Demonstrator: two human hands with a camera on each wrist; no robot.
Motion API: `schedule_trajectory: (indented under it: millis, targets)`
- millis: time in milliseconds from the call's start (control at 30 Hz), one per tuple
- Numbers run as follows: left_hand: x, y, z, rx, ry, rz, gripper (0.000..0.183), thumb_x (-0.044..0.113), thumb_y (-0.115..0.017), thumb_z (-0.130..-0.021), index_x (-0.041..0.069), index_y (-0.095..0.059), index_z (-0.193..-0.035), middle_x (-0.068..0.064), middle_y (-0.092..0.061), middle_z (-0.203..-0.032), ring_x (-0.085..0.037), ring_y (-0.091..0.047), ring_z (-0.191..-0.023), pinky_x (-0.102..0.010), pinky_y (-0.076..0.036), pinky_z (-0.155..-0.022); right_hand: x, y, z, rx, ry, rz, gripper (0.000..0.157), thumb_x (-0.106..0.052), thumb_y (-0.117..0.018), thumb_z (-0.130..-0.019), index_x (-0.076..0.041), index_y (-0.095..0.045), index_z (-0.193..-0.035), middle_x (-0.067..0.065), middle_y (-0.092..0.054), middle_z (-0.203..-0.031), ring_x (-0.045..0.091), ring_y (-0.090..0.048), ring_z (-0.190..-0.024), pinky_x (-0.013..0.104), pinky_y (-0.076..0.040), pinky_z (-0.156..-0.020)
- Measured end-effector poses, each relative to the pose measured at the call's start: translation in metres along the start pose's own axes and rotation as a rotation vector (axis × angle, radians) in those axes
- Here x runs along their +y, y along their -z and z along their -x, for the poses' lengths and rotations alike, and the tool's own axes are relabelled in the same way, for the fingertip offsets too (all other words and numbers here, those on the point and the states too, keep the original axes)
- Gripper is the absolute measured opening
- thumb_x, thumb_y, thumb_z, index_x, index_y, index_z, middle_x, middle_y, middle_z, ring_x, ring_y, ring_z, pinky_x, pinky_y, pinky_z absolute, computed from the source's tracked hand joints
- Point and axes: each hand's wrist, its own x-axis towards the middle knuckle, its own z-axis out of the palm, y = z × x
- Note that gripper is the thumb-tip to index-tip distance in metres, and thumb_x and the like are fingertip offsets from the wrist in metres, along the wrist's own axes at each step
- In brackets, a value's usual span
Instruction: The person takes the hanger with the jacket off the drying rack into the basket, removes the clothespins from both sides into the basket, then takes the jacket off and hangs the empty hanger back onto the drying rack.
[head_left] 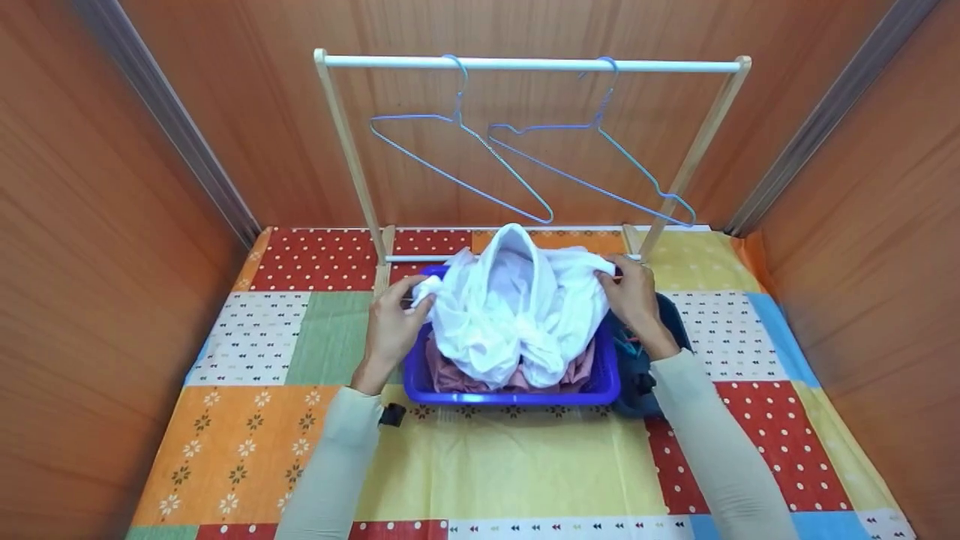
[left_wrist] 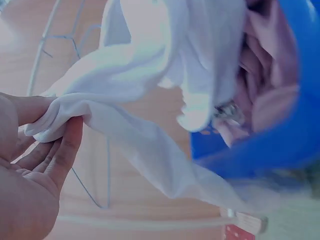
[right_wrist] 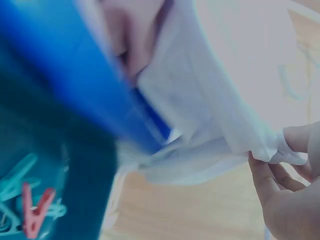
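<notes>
A white garment (head_left: 487,330) is spread between both hands above a purple-blue basket (head_left: 510,399), its rounded opening facing up at the middle. My left hand (head_left: 391,322) pinches one side of the fabric between thumb and fingers; the left wrist view shows the cloth (left_wrist: 150,155) bunched at the fingertips. On the opposite side, my right hand (head_left: 634,296) pinches another edge, and the right wrist view shows that hand (right_wrist: 290,190) gripping a small fold. Pink cloth (head_left: 450,375) lies in the basket beneath the white garment.
Two blue wire hangers, the left hanger (head_left: 459,105) and the right hanger (head_left: 600,120), hang from a white rod (head_left: 525,64) behind the basket. A dark basket (head_left: 679,322) to the right contains clothespins (right_wrist: 31,215). Wooden panels (head_left: 90,187) enclose the patchwork-covered surface (head_left: 525,465).
</notes>
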Motion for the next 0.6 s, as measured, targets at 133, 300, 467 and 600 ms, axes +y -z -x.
schedule_trajectory:
  millis: [133,300,467,600]
  targets:
    - [0.021,-0.009,-0.002,-0.007,-0.084,0.012,0.028,0.009,-0.075,-0.086,0.003,-0.07,-0.113,-0.015,-0.073,-0.108,-0.026,-0.071,-0.092,-0.041,-0.059,-0.08,-0.018,0.0,0.004,0.046,0.043,-0.054,0.025,-0.006,-0.067,-0.091,0.003,-0.07,-0.114,0.022,-0.071,-0.111,0.035,-0.07,-0.098,0.047,-0.057,-0.082]
    - [0.043,-0.023,-0.002,-0.044,-0.184,0.028,0.027,0.009,-0.075,-0.086,0.003,-0.071,-0.111,-0.014,-0.074,-0.107,-0.025,-0.072,-0.093,-0.037,-0.058,-0.082,-0.043,0.0,0.009,0.094,0.111,-0.114,0.025,-0.003,-0.069,-0.088,0.004,-0.07,-0.112,0.02,-0.072,-0.109,0.032,-0.071,-0.095,0.046,-0.059,-0.077]
    - [0.058,-0.036,0.005,-0.138,-0.236,0.071,0.027,0.008,-0.071,-0.089,0.003,-0.069,-0.115,-0.013,-0.072,-0.111,-0.024,-0.07,-0.1,-0.032,-0.059,-0.083,-0.065,-0.005,0.02,0.084,0.176,-0.169,0.022,-0.001,-0.07,-0.087,0.002,-0.071,-0.108,0.016,-0.073,-0.105,0.027,-0.072,-0.09,0.039,-0.06,-0.074]
    - [0.061,-0.048,0.016,-0.218,-0.298,0.018,0.029,0.004,-0.07,-0.088,0.003,-0.068,-0.117,-0.013,-0.071,-0.114,-0.025,-0.069,-0.107,-0.03,-0.056,-0.09,-0.073,-0.012,0.034,0.057,0.244,-0.184,0.019,0.0,-0.069,-0.087,0.001,-0.071,-0.106,0.015,-0.072,-0.104,0.025,-0.071,-0.089,0.037,-0.06,-0.072]
